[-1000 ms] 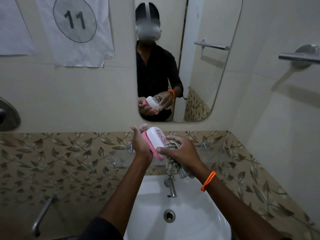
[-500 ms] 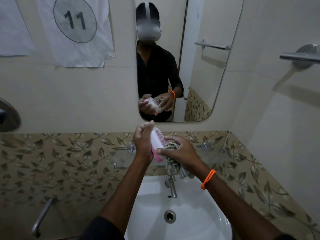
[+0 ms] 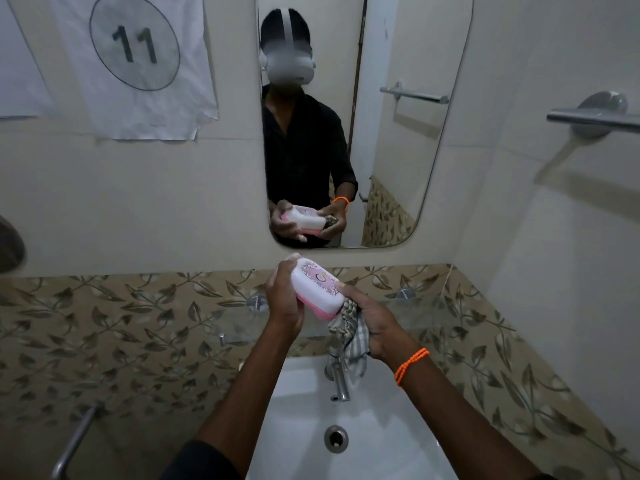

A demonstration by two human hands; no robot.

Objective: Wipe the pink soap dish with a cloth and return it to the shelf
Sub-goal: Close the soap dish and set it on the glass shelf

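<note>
black sleeve (image 3: 204,459) — orange bead bracelet (image 3: 410,365) on right wrist

A single wide-angle camera sits on the person's head, looking forward and down over a white sink (image 3: 381,445) toward the tiled wall. It is close (both forearms fill the lower frame). The mirror (image 3: 398,150) straight ahead reflects the wearer, giving a second, opposite angle within this one view.

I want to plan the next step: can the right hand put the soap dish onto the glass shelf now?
Probably not: the right hand grips the cloth, and the left hand holds the soap dish.
</note>
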